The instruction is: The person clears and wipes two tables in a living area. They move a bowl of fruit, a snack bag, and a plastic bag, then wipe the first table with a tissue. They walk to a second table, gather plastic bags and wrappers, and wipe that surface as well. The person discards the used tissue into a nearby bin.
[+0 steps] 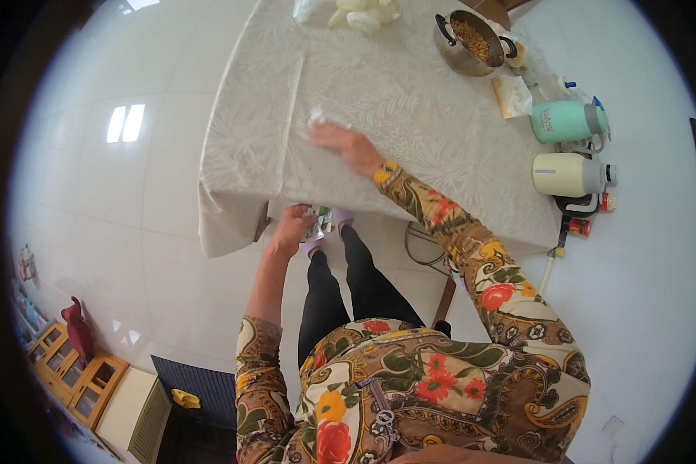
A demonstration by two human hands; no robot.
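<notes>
My right hand (348, 146) is over the table, its fingers blurred and closed on a crumpled white tissue (318, 116). The tissue appears to touch the pale patterned tablecloth (429, 116), which drapes over the table's edge. Lower down, beside the near edge of the table, my left hand (293, 229) grips a small white-and-green packet (319, 225) that bears print. Part of the packet lies behind my fingers.
A steel pot (470, 46) of brown food stands at the far right. Near it are a tissue pack (510, 97), a mint thermos jug (562, 122) and a cream thermos jug (565, 175). Pale bags (364, 14) lie at the far edge. A cable (420, 246) hangs below the table.
</notes>
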